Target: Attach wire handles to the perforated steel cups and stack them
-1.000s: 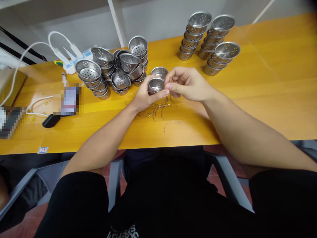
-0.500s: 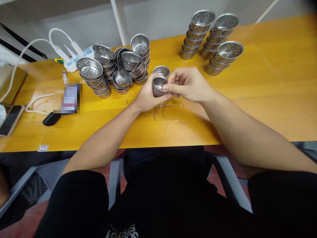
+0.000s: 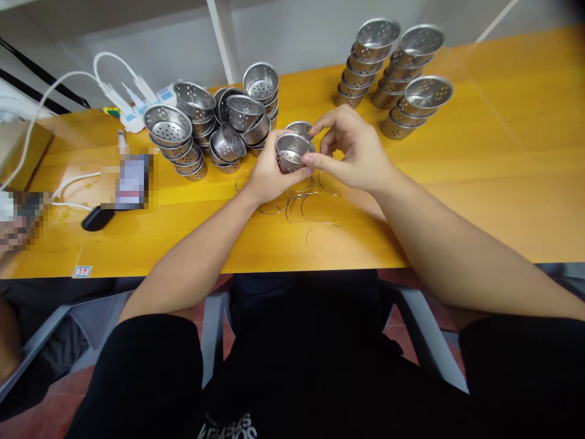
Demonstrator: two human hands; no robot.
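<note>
A small perforated metal cup (image 3: 291, 160) is tilted towards me above the table, with my left hand (image 3: 269, 174) wrapped around its left side and thumb along the front. At the cup's right edge, the thumb of my right hand (image 3: 353, 145) touches the rim. Its index finger stretches past the far side, apart from the thumb, and the other fingers curl loosely. Whether a thin wire lies at that thumb tip is too small to tell. Just behind stands another metal cup (image 3: 299, 127), partly hidden. Several curved thin wires (image 3: 322, 224) lie on the table below my hands.
Stacked perforated cups (image 3: 168, 129) stand at the back left, some leaning, with more cup stacks (image 3: 398, 91) at the back right. A power strip (image 3: 132, 119), cables and a phone (image 3: 132, 183) occupy the left. Another person's hand (image 3: 16, 231), blurred, is at the far left.
My right hand's fingers have spread from a pinch at the cup's rim, the index finger lifting away. The cup has turned its opening more towards me. Another person's hand has come in at far left.
</note>
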